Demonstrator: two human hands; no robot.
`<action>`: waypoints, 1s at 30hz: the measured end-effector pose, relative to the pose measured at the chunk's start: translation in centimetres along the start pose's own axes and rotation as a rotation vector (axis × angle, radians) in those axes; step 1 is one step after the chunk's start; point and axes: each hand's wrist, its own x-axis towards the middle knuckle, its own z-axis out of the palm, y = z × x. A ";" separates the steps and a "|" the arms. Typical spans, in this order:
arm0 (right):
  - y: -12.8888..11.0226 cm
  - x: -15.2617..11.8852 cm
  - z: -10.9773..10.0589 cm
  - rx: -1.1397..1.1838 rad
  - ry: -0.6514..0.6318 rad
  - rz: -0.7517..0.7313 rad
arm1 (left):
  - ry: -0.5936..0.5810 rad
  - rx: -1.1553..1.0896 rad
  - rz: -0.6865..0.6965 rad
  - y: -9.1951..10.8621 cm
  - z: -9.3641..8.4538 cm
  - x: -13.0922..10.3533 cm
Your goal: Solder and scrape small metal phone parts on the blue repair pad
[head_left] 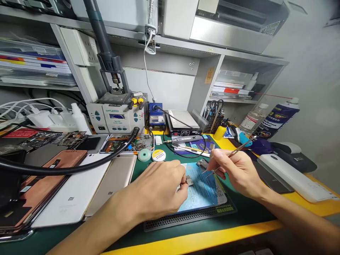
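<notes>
My left hand (pixel 159 186) is closed, its fingertips pinching a small silvery metal part (pixel 189 181) above a blue printed sheet (pixel 199 200). Most of that part is hidden by the fingers. In my right hand (pixel 239 171) is a pair of metal tweezers (pixel 243 144), gripped like a pen. Their tips are slightly apart over the sheet, to the right of the metal part and not touching it. Another small dark and silvery piece (pixel 202 163) lies at the sheet's far edge, just left of my right fingers. Beneath the sheet is a dark perforated mat (pixel 183 220).
Phone back covers (pixel 61 191) and a thick black hose (pixel 79 171) occupy the left. Behind my hands are a green round tin (pixel 145 154), a soldering iron (pixel 187 139) and a hot-air station (pixel 119 118). A spray can (pixel 277 118) and a white device (pixel 294 177) stand right.
</notes>
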 end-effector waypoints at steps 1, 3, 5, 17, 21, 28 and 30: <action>-0.2 0.0 0.2 -0.025 -0.020 -0.006 | 0.002 0.001 0.003 0.0 0.0 0.1; -0.7 0.1 0.5 -0.079 -0.067 -0.018 | 0.008 0.003 0.010 0.0 -0.1 0.2; -1.3 0.2 0.7 -0.132 -0.107 -0.030 | 0.014 0.004 0.015 0.0 -0.2 0.3; -2.7 1.5 1.7 -0.108 -0.051 -0.089 | 0.024 0.012 0.050 -0.2 -0.2 0.3; -2.9 1.8 2.8 0.111 -0.062 -0.074 | 0.021 -0.001 0.052 -0.2 -0.2 0.3; -3.6 2.1 4.5 0.465 -0.102 0.038 | 0.012 -0.003 0.025 -0.2 -0.2 0.3; -4.5 2.2 4.5 0.578 -0.134 0.071 | 0.014 0.003 0.018 -0.2 -0.2 0.3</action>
